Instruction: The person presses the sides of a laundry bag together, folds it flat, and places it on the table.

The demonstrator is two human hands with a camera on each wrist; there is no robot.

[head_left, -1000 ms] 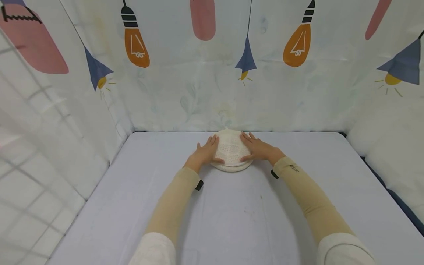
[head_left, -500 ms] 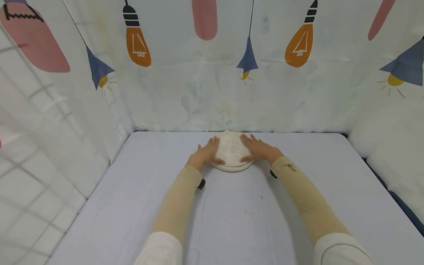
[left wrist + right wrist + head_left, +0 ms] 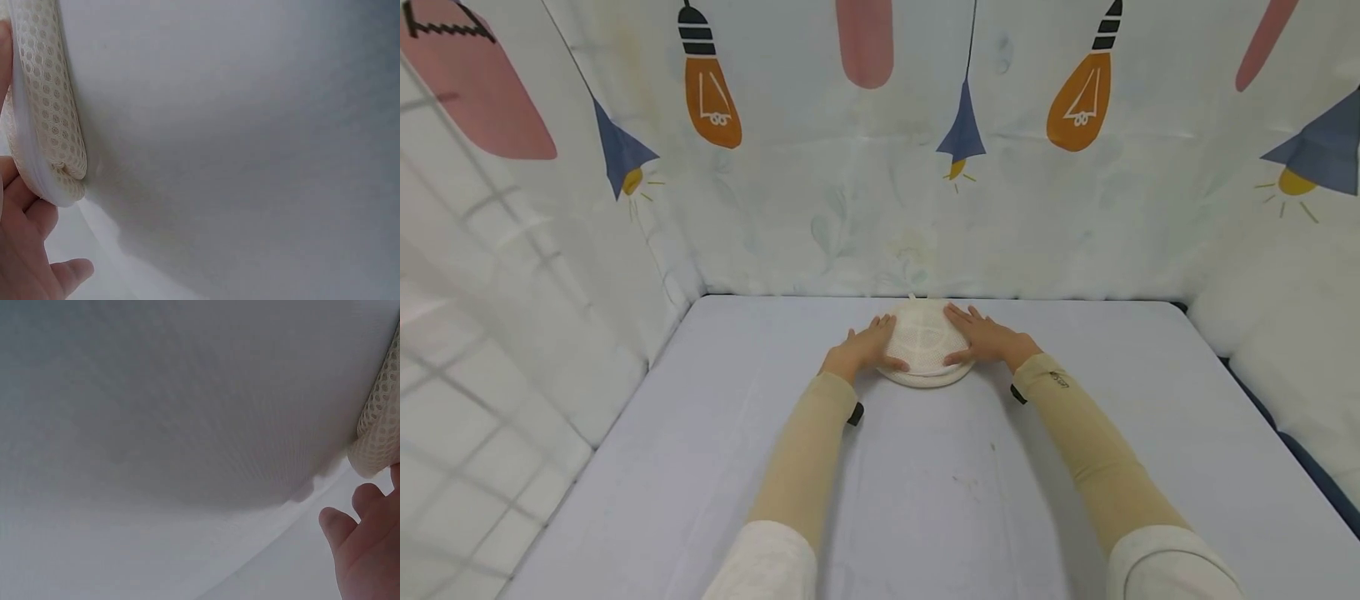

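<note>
A round, cream mesh laundry bag (image 3: 922, 337) with a domed top lies at the far middle of the table, close to the back edge. My left hand (image 3: 868, 346) rests on its left side, thumb along the front and fingers spread over the top. Mirroring it on the right, my right hand (image 3: 990, 337) touches the bag with outstretched fingers. In the left wrist view, honeycomb mesh (image 3: 47, 94) and a smooth pale band (image 3: 31, 147) show beside the fingers. The right wrist view has only a strip of the bag (image 3: 381, 419) at its edge. The bag's underside is hidden.
A pale cloth covers the table (image 3: 925, 500). Behind it hangs a curtain (image 3: 850, 200) printed with lamps and bulbs, and white sheeting (image 3: 497, 333) borders the left side. Dark material (image 3: 1315, 475) runs along the right edge.
The bag's domed top has sunk slightly under my hands. Both hands keep their places on its sides. The head view has shifted a little.
</note>
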